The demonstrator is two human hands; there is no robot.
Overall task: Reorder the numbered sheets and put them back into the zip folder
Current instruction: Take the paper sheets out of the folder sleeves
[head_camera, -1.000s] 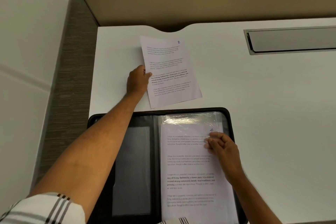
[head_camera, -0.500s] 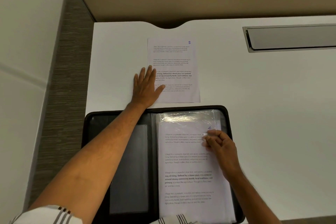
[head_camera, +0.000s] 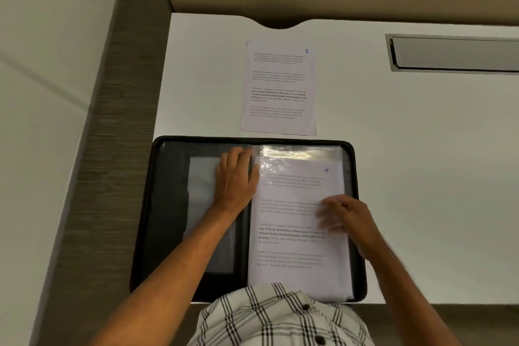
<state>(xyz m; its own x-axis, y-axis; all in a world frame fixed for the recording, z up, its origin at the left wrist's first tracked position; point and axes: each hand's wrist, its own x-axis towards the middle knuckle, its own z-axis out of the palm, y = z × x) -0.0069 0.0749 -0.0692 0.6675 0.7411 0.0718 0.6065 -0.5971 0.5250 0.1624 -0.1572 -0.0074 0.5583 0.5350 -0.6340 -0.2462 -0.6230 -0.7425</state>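
A: Sheet marked 4 (head_camera: pixel 295 219), top of the stack in the right half of the open zip folder (head_camera: pixel 165 205). It sits inside a clear sleeve, glare across the top edge. Printed paragraphs, one in bold, the number handwritten in blue at the upper right corner.

B: Step?

A: Judging by the layout, emptying the sleeves. Sheet marked 2 (head_camera: pixel 278 87) is already out, flat and square on the tabletop (head_camera: pixel 421 149), just beyond the folder's far edge, apart from it.

B: Hands?

A: Left hand (head_camera: pixel 234 177) lies flat, fingers straight and together, pressing near the spine at the sleeve's top left corner. Right hand (head_camera: pixel 345 219) rests over the right edge of sheet 4; fingers blurred, cannot tell whether they pinch paper or only touch.

B: Next move?

A: Probably drawing 4 out of the sleeve while the left hand steadies the folder. Thin plastic may cling, so a slow pull.
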